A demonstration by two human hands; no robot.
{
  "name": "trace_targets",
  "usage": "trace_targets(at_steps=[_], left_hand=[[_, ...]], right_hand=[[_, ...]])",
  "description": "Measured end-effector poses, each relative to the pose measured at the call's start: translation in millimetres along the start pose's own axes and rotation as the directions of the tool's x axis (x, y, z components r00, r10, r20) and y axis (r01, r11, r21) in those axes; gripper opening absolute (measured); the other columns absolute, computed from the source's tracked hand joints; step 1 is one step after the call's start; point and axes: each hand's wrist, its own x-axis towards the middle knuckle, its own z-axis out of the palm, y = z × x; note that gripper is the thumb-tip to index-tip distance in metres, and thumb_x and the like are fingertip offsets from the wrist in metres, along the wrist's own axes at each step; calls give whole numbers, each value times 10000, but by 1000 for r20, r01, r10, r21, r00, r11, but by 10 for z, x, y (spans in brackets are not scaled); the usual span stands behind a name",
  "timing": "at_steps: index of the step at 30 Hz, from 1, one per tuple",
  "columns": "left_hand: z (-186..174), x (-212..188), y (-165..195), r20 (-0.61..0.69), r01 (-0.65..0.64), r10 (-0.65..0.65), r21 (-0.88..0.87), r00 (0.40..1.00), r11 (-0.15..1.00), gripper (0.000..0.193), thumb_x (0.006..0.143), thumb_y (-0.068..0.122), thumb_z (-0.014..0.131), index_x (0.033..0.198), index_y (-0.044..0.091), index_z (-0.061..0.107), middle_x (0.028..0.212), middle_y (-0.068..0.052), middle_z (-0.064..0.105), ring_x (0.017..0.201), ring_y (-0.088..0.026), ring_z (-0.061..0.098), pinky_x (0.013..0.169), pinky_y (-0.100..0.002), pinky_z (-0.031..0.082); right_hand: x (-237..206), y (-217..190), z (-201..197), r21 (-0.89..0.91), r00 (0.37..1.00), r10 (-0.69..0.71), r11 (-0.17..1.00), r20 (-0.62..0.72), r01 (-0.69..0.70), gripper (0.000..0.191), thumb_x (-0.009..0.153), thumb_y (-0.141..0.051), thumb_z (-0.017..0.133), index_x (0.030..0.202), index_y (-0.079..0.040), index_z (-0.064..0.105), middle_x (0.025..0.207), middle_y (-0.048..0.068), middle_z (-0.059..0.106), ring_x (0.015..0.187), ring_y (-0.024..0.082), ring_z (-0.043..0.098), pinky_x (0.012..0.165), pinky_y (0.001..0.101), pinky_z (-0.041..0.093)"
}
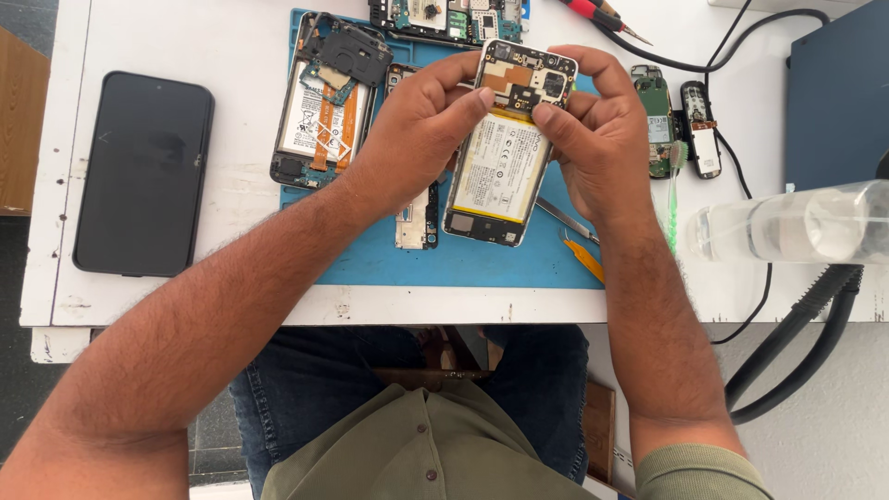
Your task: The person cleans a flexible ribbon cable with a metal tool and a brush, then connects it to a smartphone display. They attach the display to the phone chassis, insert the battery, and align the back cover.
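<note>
At the far left of the white tabletop (241, 74) lies a black smartphone (143, 173), screen up and dark, well apart from the work area. To its right a blue repair mat (463, 259) covers the middle of the tabletop. On the mat's left part rests a second opened phone (324, 102), back cover off, with its battery and orange flex cables exposed and a black shield plate over its upper end.

The left hand (417, 130) reaches in from the lower left. Its fingers (463, 104) are curled and pressed against the left edge of the opened phone (505, 153) near its upper end, the thumb lying on the exposed face. Below this hand a narrow circuit board strip (419, 218) lies on the mat.

The opened phone is held above the mat's centre, tilted, camera end away from the person — its white battery faces up and fills most of the frame.

The right hand (602, 139) grips the phone's upper right corner; thumb and forefinger pinch together on a small black part beside the camera module. Under this hand, metal tweezers (565, 220) and an orange pry tool (585, 259) lie on the mat's right edge.

Further right — off the mat — sit two small phone boards (681, 125), black cables, and a clear plastic bottle (787, 227) lying on its side.
</note>
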Motion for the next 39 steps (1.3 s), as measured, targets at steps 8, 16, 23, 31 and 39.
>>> trace_targets(at_steps=[8, 16, 23, 31, 39], left_hand=[[-33, -4, 4, 23, 7, -6, -27, 1000, 1000, 412, 1121, 225, 489, 1492, 48, 521, 893, -37, 725, 722, -14, 669, 587, -198, 565], [-42, 13, 27, 26, 69, -68, -59, 997, 996, 409, 1080, 203, 520, 1452, 36, 533, 927, -57, 766, 770, -31, 727, 613, -212, 614], [-22, 36, 5, -4, 26, -26, -46, 1000, 999, 373, 1085, 172, 548, 1414, -3, 558, 1025, -52, 790, 889, -37, 768, 763, -219, 657], [-15, 40, 34, -9, 39, -39, -56, 999, 998, 336, 1070, 161, 559, 1367, 7, 592, 1004, -111, 782, 863, -73, 749, 747, -244, 637], [-49, 74, 74, -16, 230, -237, -197, 971, 953, 343, 1055, 321, 481, 1190, 55, 652, 925, -84, 772, 774, -109, 789, 658, -269, 666]], right_hand=[[-1, 11, -7, -40, 1000, 1, 999, 18, -1, 494, 1019, -35, 735, 1443, -14, 482, 1144, 209, 742, 983, 207, 763, 790, 340, 661], [-4, 7, -15, -51, 999, -5, 999, 44, 7, 484, 1020, -23, 732, 1435, -17, 483, 1164, 211, 742, 1019, 213, 773, 820, 357, 680], [-8, 34, -26, -99, 999, -6, 995, 33, 9, 490, 1016, -15, 736, 1438, -21, 485, 1150, 212, 748, 992, 205, 766, 771, 342, 664], [0, 42, -19, -66, 1000, 4, 998, 30, -2, 506, 1012, -16, 748, 1454, -7, 502, 1143, 201, 748, 988, 198, 761, 779, 339, 658], [12, 20, -36, -77, 999, 0, 997, 33, 3, 529, 1005, -25, 754, 1482, 15, 530, 1156, 181, 756, 1009, 176, 758, 839, 324, 651]])
